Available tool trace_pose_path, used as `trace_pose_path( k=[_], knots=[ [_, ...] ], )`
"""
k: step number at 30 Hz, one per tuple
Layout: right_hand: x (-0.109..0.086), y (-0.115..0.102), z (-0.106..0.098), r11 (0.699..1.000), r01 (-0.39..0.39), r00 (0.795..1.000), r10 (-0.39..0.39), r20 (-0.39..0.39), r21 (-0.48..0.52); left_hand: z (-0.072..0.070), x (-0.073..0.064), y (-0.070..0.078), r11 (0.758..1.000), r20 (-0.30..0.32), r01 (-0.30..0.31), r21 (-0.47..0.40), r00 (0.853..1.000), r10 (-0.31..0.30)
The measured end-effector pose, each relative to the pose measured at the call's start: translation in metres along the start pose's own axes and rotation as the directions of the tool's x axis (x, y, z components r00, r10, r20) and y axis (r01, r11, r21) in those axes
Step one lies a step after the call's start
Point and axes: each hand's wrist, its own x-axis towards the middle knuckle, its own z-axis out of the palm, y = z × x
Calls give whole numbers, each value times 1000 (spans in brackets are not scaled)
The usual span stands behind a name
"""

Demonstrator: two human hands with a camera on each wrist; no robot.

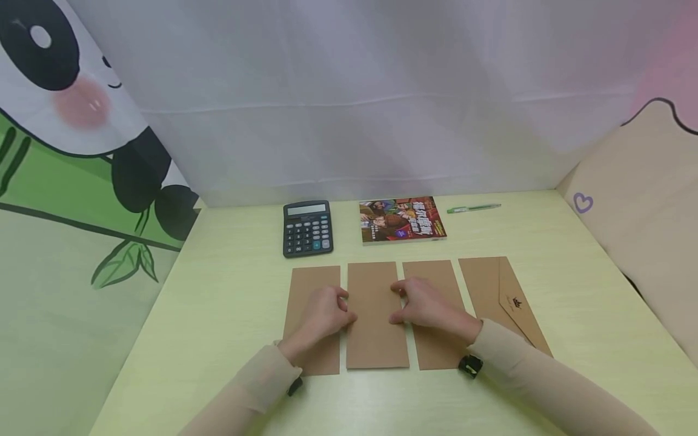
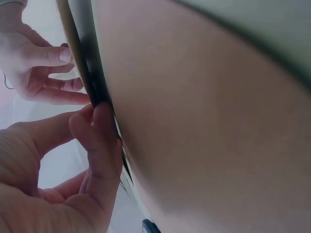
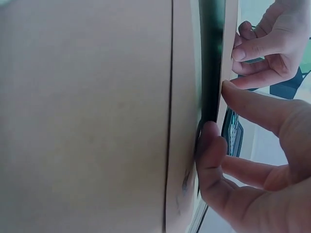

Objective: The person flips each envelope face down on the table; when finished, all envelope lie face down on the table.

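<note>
Four brown kraft paper envelopes lie side by side in the head view. My left hand [image 1: 325, 312] and right hand [image 1: 428, 307] hold the second envelope from the left [image 1: 376, 339] by its two long edges, thumb and fingers at each side. Seen edge-on in the right wrist view, that envelope [image 3: 228, 46] has a dark gap beneath it. The left hand partly covers the leftmost envelope [image 1: 313, 278]; the right hand and sleeve overlap the third envelope [image 1: 436, 275]. At the far right, the fourth envelope [image 1: 482, 284] shows a pointed flap with a small dark crown print.
Behind the envelopes, a black calculator [image 1: 308, 229] lies at the left and a colourful book [image 1: 402, 219] in the middle. A green pen [image 1: 473, 208] lies right of the book. Printed cloth walls [image 1: 354, 145] border the pale yellow table [image 1: 218, 303].
</note>
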Motion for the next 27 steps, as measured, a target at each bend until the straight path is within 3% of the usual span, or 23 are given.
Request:
trace_pose_path(
  k=[8, 19, 27],
  knots=[
    [1, -3, 0, 999, 3, 1000, -2, 16, -52, 2, 1, 5, 997, 10, 24, 74, 1000, -25],
    [2, -6, 2, 993, 11, 999, -7, 32, -116, 2, 4, 10, 992, 26, 71, 103, 997, -74],
    [2, -8, 2, 995, -6, 999, 11, 46, -104, 3, 6, 10, 988, 26, 79, 134, 996, -84]
  ],
)
